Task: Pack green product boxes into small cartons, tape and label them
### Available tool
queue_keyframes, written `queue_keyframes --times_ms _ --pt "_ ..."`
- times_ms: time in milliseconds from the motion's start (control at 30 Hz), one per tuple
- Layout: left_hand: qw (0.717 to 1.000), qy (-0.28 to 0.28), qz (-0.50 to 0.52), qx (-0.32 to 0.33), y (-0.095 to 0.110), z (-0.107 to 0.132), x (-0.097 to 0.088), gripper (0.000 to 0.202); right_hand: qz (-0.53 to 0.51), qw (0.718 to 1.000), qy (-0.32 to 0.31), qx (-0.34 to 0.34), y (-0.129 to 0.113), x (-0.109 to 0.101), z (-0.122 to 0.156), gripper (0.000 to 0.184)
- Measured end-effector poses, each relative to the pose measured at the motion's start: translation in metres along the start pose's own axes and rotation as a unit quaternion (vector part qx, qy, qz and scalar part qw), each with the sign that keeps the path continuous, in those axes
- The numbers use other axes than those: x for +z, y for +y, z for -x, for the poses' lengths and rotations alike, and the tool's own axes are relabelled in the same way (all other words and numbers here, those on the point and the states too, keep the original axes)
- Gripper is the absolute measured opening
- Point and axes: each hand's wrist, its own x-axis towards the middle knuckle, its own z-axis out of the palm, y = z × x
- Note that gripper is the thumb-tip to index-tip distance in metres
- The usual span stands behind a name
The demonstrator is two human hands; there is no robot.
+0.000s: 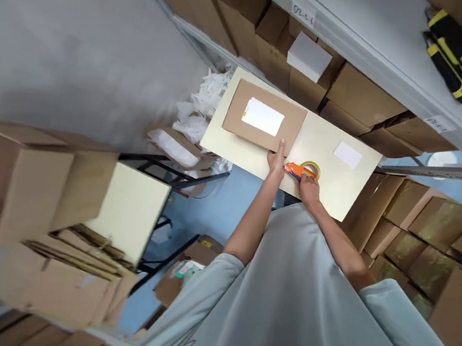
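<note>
A closed brown cardboard box [233, 110] with a white label [263, 117] on top lies on a cream tabletop [330, 191]. My left hand [276, 160] is at the box's near edge, with one finger stretched up over that edge and the rest held against the side. Close to its right, my right hand [309, 189] grips an orange tape dispenser [293, 170] that carries a roll of yellowish tape [316, 167]. The dispenser's front end points toward my left hand, near the box's corner. Part of its handle is hidden by my fingers.
A white paper slip [347, 154] lies on the tabletop's right part. Behind runs a shelf [351, 48] of cardboard boxes, with black-and-yellow tools [452, 56] above. White packing material [212, 96] is heaped at the left end. Stacked cartons [427, 232] stand at right, folded cardboard [70, 288] at lower left.
</note>
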Motion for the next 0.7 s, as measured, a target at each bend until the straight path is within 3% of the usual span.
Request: queue_keyframes --times_ms 100,233,467,567,700 --pt "0.999 0.003 -0.034 0.024 0.005 -0.002 0.001 0.025 -0.030 0.999 0.036 -0.011 -0.001 0.008 -0.003 0.028" --pt "0.999 -0.005 -0.050 0.003 0.015 0.002 -0.005 0.026 -0.071 0.994 0.075 -0.029 0.011 0.010 -0.002 0.032" --pt "0.992 0.036 -0.110 -0.041 0.026 0.009 -0.002 0.032 -0.095 0.987 0.128 0.029 0.105 0.002 0.030 0.029" --pt "0.988 0.044 -0.139 -0.053 0.030 0.011 -0.001 0.035 -0.115 0.983 0.137 0.047 0.122 -0.019 -0.005 0.036" --pt "0.987 0.030 -0.146 -0.057 0.032 0.015 0.000 0.024 -0.119 0.988 0.101 -0.007 0.111 -0.062 -0.092 0.053"
